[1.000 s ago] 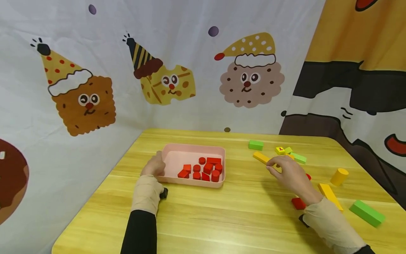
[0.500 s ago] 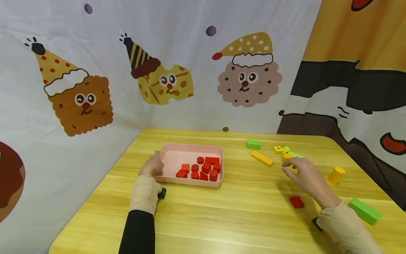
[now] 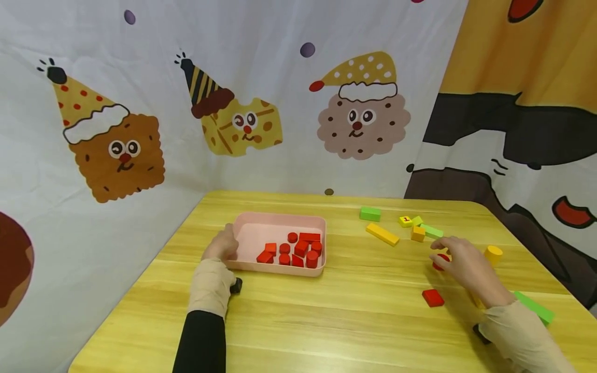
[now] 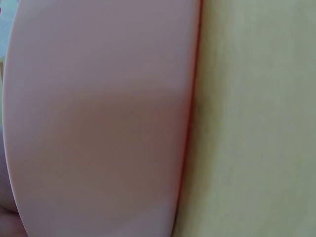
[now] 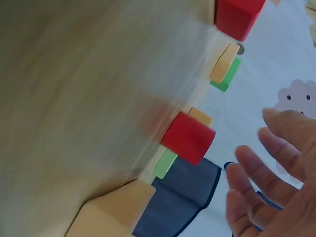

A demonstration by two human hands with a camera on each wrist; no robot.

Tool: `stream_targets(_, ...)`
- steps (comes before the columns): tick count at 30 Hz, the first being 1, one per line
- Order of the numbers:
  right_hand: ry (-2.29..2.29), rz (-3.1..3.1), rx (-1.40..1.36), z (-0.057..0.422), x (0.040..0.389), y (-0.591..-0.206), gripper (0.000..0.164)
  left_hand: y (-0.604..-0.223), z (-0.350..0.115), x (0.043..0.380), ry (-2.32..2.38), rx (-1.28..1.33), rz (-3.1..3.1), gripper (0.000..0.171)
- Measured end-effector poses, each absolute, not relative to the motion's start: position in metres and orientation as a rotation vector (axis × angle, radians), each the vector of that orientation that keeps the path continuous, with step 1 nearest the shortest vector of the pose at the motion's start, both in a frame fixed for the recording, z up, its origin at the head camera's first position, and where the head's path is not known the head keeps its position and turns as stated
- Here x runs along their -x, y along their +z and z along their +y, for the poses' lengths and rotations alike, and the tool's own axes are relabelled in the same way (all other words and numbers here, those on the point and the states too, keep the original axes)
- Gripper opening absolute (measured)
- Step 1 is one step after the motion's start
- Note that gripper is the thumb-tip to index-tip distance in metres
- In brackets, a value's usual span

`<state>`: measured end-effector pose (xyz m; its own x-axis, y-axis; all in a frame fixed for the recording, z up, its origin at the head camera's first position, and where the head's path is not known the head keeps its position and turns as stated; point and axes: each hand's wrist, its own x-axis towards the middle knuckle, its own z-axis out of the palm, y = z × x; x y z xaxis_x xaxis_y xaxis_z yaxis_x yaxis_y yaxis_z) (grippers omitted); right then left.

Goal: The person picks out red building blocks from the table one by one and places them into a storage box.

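Note:
My left hand (image 3: 221,244) holds the left wall of the pink tray (image 3: 255,233), its fingers over the rim; the left wrist view is filled by the tray's outer wall (image 4: 103,118). Several red blocks lie in the right half of the tray. On the right of the table my right hand (image 3: 470,267) hovers over a red cylinder (image 3: 437,266), which it partly hides. In the right wrist view its fingers are spread apart, with a gap between them and the red cylinder (image 5: 188,137). A flat red block (image 3: 433,298) lies nearer the front.
Beyond the right hand lie an orange cube (image 3: 417,234), a long orange block (image 3: 382,234), a green block (image 3: 370,214) and small yellow and green pieces. A yellow cylinder (image 3: 493,254) and a long green block (image 3: 535,307) are at the right. A printed cloth hangs behind the table.
My right hand has moved right and nearer, from beside the long orange block to over the red cylinder. My left hand and the tray stay in place.

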<state>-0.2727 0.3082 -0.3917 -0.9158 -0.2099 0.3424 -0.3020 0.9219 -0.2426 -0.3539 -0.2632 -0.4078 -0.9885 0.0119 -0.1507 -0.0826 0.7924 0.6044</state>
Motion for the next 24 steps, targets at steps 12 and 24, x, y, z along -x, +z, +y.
stream_targets(12, 0.343, -2.877, -0.421, 0.32, 0.276, -0.399, 0.015, -0.416, -0.264, 0.355, 0.982, 0.064, 2.84, 0.056)
stream_targets(24, 0.349, -2.96, -0.364, 0.324, 0.283, -0.397, 0.02, -0.41, -0.263, 0.355, 0.982, 0.06, 2.826, 0.055)
